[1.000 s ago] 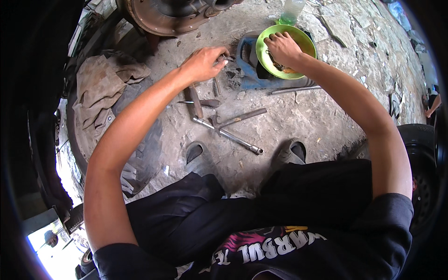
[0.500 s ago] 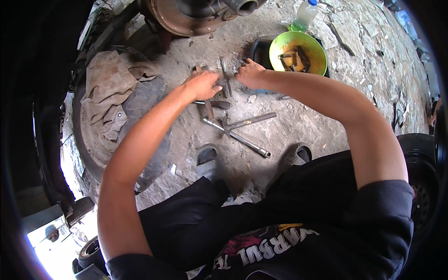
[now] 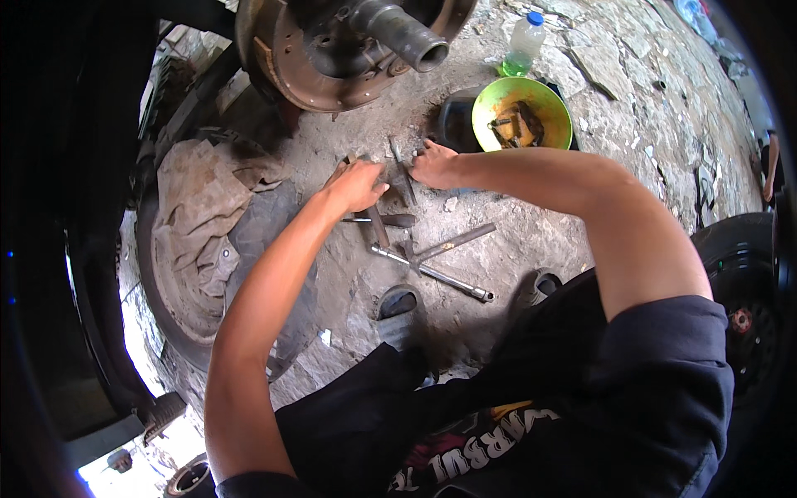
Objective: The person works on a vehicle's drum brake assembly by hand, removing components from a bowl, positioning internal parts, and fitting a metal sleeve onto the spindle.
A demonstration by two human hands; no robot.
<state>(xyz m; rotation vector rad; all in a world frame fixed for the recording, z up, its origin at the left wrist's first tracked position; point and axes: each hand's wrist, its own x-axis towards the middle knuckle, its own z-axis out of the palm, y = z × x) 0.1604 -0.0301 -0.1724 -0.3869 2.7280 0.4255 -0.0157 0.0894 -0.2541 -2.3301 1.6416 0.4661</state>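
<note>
My left hand (image 3: 357,184) is low over the ground, above the top end of a brown hammer-like tool (image 3: 376,222). Its thumb stands apart from the fingers, and the fingertips are partly hidden. To its right, my right hand (image 3: 435,165) reaches down with fingers curled together near the ground; anything in them is hidden. A thin metal rod (image 3: 403,171), chisel-like, lies between the two hands. A dark-handled screwdriver (image 3: 398,221) crosses the brown tool. Closer to my feet, a hammer (image 3: 452,242) rests across a long chrome socket wrench (image 3: 440,278).
A rusty wheel hub and brake assembly (image 3: 332,75) juts in at the top. Beyond my right hand stand a green bowl (image 3: 563,116) with dirty metal parts and a plastic bottle (image 3: 525,41). Brown cloth (image 3: 199,199) covers a tire at left. Another wheel (image 3: 735,274) stands at right.
The view has tilted upward, so the hub, bowl and tools appear lower. My left hand has settled closer over the brown tool's end. My right hand has drawn slightly toward the thin rod.
</note>
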